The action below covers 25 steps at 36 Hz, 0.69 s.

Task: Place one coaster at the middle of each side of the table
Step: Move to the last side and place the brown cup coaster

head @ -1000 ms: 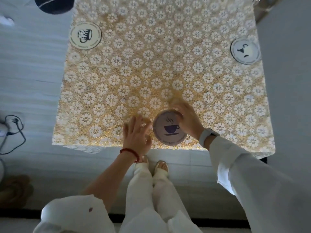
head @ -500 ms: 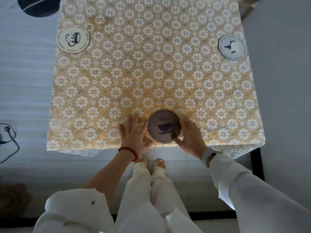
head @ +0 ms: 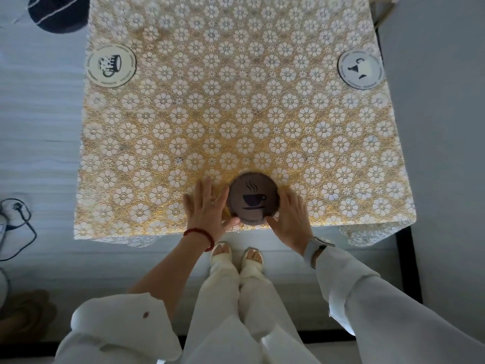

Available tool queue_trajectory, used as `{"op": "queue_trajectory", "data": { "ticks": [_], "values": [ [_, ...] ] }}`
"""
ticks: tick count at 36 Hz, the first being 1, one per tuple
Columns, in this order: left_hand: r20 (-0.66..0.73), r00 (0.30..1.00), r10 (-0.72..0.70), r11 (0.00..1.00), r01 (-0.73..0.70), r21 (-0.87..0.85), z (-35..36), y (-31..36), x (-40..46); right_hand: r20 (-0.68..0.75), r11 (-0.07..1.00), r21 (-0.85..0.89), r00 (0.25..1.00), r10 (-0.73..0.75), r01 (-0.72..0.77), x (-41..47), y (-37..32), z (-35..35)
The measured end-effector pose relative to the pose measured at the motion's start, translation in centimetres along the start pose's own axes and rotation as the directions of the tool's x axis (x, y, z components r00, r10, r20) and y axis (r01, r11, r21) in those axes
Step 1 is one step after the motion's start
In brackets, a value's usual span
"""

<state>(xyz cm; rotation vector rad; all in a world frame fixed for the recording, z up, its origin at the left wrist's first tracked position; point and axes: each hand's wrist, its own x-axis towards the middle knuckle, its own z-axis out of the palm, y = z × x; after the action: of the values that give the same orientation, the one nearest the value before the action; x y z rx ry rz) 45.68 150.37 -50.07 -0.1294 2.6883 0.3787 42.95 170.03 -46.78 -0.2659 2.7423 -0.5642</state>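
A round brown coaster (head: 253, 198) with a steaming-cup print lies flat near the middle of the table's near edge. My left hand (head: 206, 207) rests flat on the cloth, its thumb against the coaster's left rim. On the other side, my right hand (head: 291, 219) cups the right rim with fingers spread. A cream coaster (head: 110, 64) with a mug print sits at the left edge. At the right edge lies a pale grey coaster (head: 360, 69). The table (head: 236, 106) wears a gold and white flowered cloth.
A dark round object (head: 59, 13) lies on the floor beyond the table's far left corner. Cables and a plug (head: 15, 219) trail on the floor at the left. A wall runs close along the table's right side. My feet (head: 237, 256) stand just below the near edge.
My right hand slid from on top of the brown coaster to its right rim, and my left hand closed in on the left rim. The coaster stayed at the near edge.
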Motion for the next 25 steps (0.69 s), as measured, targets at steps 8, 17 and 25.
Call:
{"op": "queue_trajectory", "data": {
  "ticks": [8, 17, 25],
  "values": [
    [0.014, 1.000, -0.004, 1.000, 0.004, 0.010, -0.05, 0.25, 0.13, 0.011, 1.000, -0.015, 1.000, 0.014, -0.014, 0.00, -0.04, 0.20],
    [0.012, 1.000, 0.003, 1.000, -0.003, 0.009, -0.05, -0.01, 0.16, 0.017, 0.999, -0.028, 1.000, 0.023, -0.022, -0.26, 0.03, 0.22],
    [0.016, 1.000, -0.004, 0.999, 0.004, 0.036, -0.22, 0.05, 0.21, 0.042, 0.997, -0.067, 0.999, 0.031, -0.028, -0.39, 0.11, 0.13]
  ]
}}
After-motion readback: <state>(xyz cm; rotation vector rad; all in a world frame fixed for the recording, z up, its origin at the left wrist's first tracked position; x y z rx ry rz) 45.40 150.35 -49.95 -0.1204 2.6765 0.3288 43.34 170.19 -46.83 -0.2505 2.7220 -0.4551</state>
